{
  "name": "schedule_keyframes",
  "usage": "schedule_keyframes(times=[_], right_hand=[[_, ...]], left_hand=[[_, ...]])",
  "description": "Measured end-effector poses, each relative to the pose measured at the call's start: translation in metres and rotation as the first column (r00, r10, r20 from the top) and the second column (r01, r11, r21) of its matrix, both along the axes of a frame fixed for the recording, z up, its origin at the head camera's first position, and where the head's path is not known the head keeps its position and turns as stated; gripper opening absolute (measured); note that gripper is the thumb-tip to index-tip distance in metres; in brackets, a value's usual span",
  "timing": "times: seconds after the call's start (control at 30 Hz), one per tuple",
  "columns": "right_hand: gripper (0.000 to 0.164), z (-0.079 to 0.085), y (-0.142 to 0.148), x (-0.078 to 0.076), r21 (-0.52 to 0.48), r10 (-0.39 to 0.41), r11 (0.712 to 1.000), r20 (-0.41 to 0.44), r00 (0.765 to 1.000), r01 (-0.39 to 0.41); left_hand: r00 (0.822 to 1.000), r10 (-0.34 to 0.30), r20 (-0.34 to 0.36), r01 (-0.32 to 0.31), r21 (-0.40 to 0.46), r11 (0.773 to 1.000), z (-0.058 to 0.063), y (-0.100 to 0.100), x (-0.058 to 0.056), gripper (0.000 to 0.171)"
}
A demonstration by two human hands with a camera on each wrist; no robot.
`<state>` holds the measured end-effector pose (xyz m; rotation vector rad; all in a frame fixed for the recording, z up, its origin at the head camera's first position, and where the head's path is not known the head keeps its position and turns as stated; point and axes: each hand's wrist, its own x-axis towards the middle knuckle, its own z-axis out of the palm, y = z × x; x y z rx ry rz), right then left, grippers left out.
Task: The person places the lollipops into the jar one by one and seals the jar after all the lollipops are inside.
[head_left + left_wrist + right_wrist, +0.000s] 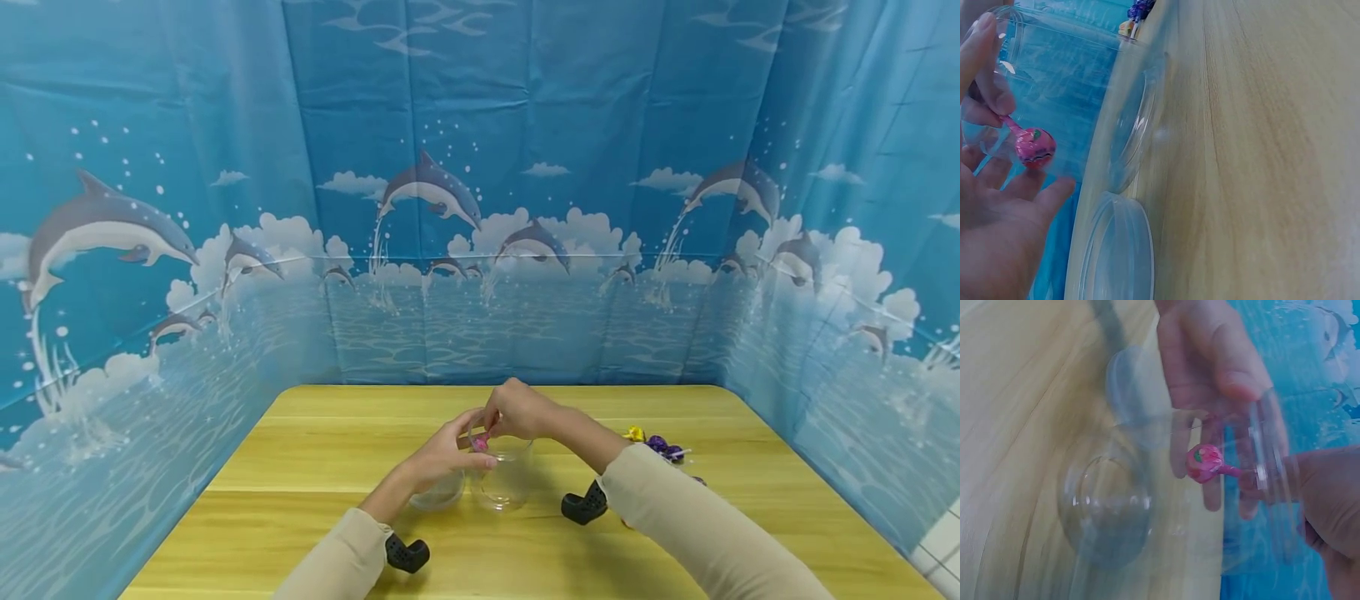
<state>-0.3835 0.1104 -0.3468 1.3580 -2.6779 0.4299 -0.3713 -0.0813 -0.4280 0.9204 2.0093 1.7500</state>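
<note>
Left hand (441, 454) grips clear jar (513, 487); right hand (521, 412) pinches pink lollipop (1204, 462) inside jar's rim (1259, 444). Lid (438, 502) just left of jar; table's far edge (360, 390) beyond jar. Wrapper print illegible.

Surroundings: blue hanging sheet printed with dolphins (600, 100), yellow wood-grain table with rounded far corners (322, 429).
The sheet stands behind the table's far edge and along both sides, with visible vertical and horizontal creases; its print shows grey-and-white leaping dolphins (108, 223), white clouds (288, 236) and rippled water. White square floor tiles (947, 533) show at lower right, beyond the table.
</note>
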Motion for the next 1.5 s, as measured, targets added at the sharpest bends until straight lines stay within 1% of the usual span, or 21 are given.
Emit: schedule_keyframes(times=[0.2, 0.43, 0.6, 0.8, 0.97, 1.07, 1.23, 1.3, 1.43, 1.5], right_hand=[[0.005, -0.005, 0.0, 0.002, -0.017, 0.033, 0.999, -0.039, 0.999, -0.033], [0.004, -0.007, 0.001, 0.002, -0.022, 0.028, 0.999, -0.082, 0.996, -0.03], [0.004, -0.005, 0.002, 0.003, -0.039, 0.049, 0.998, -0.064, 0.997, -0.052], [0.008, 0.002, 0.009, 0.003, -0.056, 0.074, 0.995, -0.049, 0.996, -0.077], [0.011, 0.008, 0.016, 0.002, -0.089, 0.055, 0.994, -0.046, 0.997, -0.059], [0.012, 0.012, 0.022, 0.003, -0.1, 0.035, 0.994, -0.031, 0.999, -0.038], [0.014, 0.018, 0.033, 0.007, -0.11, 0.022, 0.994, 0.016, 1.0, -0.02], [0.014, 0.019, 0.038, 0.008, -0.112, 0.016, 0.994, 0.028, 0.999, -0.013], [0.015, 0.022, 0.047, 0.011, -0.118, -0.01, 0.993, 0.025, 1.0, 0.013], [0.014, 0.023, 0.053, 0.012, -0.133, -0.018, 0.991, 0.031, 0.999, 0.022]], left_hand=[[1.0, -0.028, -0.002, 0.028, 0.02, 0.999, 0.0, 0.001, 0.001, 0.067], [0.998, -0.064, -0.006, 0.064, 0.045, 0.997, 0.0, 0.001, -0.001, 0.067], [0.998, -0.069, 0.001, 0.069, 0.046, 0.997, -0.002, 0.0, -0.002, 0.07], [0.998, -0.066, 0.001, 0.066, 0.044, 0.997, -0.002, 0.001, -0.002, 0.068], [0.999, -0.051, -0.001, 0.051, 0.022, 0.998, -0.002, 0.0, -0.002, 0.069], [0.999, -0.041, -0.024, 0.041, 0.009, 0.999, -0.001, 0.0, -0.003, 0.067], [0.997, -0.042, -0.069, 0.041, -0.004, 0.999, -0.001, 0.0, -0.004, 0.065], [0.997, -0.04, -0.067, 0.039, -0.009, 0.999, -0.001, 0.0, -0.004, 0.067], [0.998, -0.024, -0.054, 0.023, -0.017, 1.0, -0.002, 0.0, -0.002, 0.072], [0.998, -0.017, -0.056, 0.016, -0.018, 1.0, -0.001, 0.0, -0.002, 0.071]])
